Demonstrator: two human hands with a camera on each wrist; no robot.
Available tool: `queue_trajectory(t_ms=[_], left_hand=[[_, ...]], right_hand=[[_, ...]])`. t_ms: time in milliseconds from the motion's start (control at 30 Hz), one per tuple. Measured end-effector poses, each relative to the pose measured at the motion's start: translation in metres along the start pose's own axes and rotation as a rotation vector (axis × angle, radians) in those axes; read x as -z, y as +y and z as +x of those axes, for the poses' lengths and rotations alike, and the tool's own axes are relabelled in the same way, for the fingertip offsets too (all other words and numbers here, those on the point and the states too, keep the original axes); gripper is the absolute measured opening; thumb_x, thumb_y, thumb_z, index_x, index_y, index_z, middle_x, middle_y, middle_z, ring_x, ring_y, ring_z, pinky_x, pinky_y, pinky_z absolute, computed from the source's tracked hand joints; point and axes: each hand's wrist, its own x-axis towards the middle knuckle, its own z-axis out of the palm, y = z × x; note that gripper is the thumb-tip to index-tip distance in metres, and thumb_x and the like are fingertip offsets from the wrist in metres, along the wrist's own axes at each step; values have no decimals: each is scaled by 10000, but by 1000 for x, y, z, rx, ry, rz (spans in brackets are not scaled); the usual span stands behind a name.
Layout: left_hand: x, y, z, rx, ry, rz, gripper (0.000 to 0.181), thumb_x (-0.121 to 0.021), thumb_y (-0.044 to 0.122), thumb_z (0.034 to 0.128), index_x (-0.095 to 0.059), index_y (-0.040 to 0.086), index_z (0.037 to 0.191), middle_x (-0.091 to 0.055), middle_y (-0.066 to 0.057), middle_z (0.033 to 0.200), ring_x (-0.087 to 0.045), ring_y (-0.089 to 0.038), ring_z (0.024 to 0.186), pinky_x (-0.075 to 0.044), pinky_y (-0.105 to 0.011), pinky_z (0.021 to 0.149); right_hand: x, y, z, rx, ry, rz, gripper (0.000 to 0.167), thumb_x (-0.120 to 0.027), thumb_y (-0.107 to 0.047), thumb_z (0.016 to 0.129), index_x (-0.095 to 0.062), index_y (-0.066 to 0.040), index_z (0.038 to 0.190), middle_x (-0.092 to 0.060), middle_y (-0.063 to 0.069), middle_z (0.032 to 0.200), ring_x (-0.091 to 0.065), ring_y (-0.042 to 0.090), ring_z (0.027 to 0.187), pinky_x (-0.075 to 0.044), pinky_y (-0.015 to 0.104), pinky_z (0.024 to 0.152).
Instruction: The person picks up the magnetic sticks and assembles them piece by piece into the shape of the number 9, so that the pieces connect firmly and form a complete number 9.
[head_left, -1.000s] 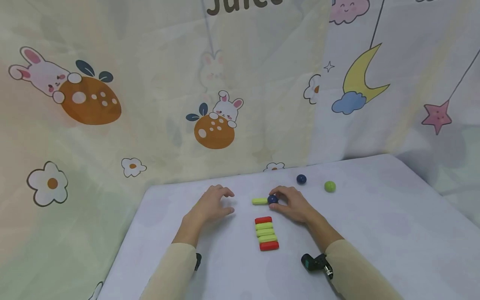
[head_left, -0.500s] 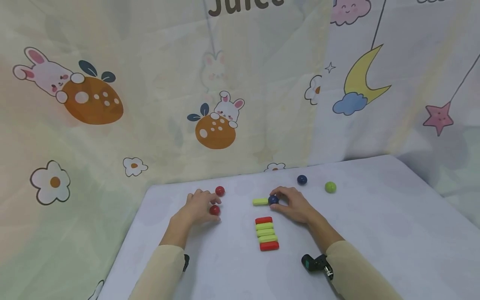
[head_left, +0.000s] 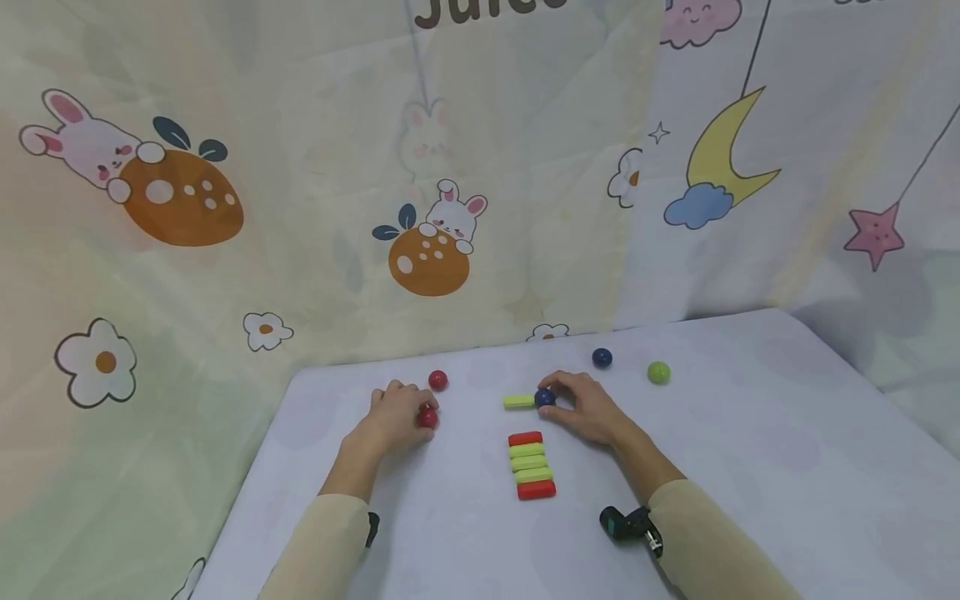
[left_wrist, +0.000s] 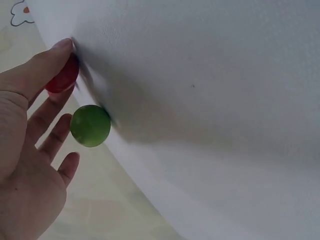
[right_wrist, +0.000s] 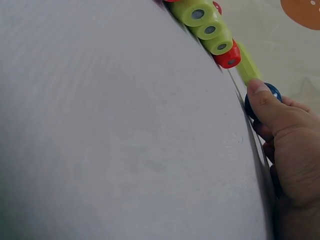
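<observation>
In the head view my left hand pinches a red ball on the table. The left wrist view shows that red ball between thumb and fingers, with a green ball beside the other fingers; the head view hides this green ball. My right hand holds a dark blue ball between thumb and fingers. Touching the blue ball's left side is a yellow-green stick. In the right wrist view the thumb covers part of the blue ball.
Red and yellow-green sticks lie in a row nearer me, their grey end discs showing in the right wrist view. Another red ball rests beyond my left hand. A second blue ball and a light green ball lie back right.
My left hand has moved left, uncovering the far red ball, and its fingers have closed on the nearer red ball. My right hand stays on the blue ball.
</observation>
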Motion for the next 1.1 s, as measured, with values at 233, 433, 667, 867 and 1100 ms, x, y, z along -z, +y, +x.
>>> queue_trajectory(t_ms=[233,433,667,867,1100], left_hand=[[-4,5,3,2,51,-92,334,-828,261,859,-724,216,1173,-668,26,1062,-476,-260,1129,-365,-504,925],[-10,23,11,-40,91,-246,333,-802,224,887,-714,177,1204,-671,-12,1110,-557,-232,1077,-520,-431,896],[-20,42,23,-83,38,-303,372,-793,251,907,-685,189,1258,-659,25,1132,-589,-178,1043,-555,-367,891],[-17,49,27,-45,26,-354,410,-800,247,897,-676,203,1286,-650,15,1116,-591,-193,1048,-565,-387,863],[-26,51,34,-50,7,-397,449,-783,272,921,-626,289,1341,-646,17,1176,-584,-195,1110,-562,-411,930]], right_hand=[[0,0,0,7,7,-7,368,-797,-281,903,-656,-313,1242,-624,-21,1161,-510,270,1209,-395,585,1086],[1,0,0,15,10,-19,368,-791,-287,908,-657,-300,1249,-629,-6,1193,-513,280,1212,-399,592,1078],[0,3,-1,-3,9,8,367,-795,-306,903,-658,-312,1244,-632,1,1221,-511,289,1239,-377,596,1097],[-1,4,-2,33,17,7,374,-797,-291,903,-663,-292,1252,-639,-26,1207,-517,259,1220,-387,576,1093],[1,2,0,33,14,22,383,-804,-275,894,-677,-273,1255,-646,-34,1195,-528,244,1221,-396,555,1108]])
